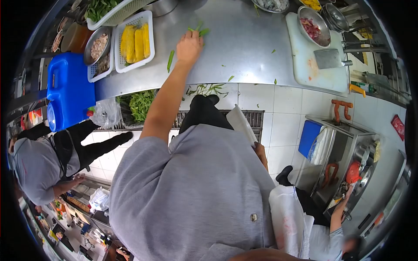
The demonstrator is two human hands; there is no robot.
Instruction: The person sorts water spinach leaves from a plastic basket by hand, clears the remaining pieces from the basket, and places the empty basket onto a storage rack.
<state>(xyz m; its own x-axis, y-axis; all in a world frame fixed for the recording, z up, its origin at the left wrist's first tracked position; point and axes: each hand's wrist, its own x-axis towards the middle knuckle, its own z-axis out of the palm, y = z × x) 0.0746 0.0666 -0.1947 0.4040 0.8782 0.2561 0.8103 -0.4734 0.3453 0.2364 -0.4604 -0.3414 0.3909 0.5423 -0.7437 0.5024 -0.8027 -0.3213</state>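
My left hand [190,47] reaches over the steel table [244,48], its fingers closed round green leaf pieces [201,31] that stick out past the fingertips. A loose green leaf [170,61] lies on the steel nearby. Low on the right, beside my body, my right hand [260,153] is at the end of a long whitish flat object [241,124]; its fingers are mostly hidden. To the left stands a white basket [151,41] of peeled yellow produce [138,45].
A white cutting board [300,65] bears a cleaver [329,58] and a bowl of meat [311,29]. At left are a blue jug [65,87] and a bowl [98,47]. Greens fill a bag [141,106] below the table edge. Co-workers stand at left [39,167] and lower right [324,239].
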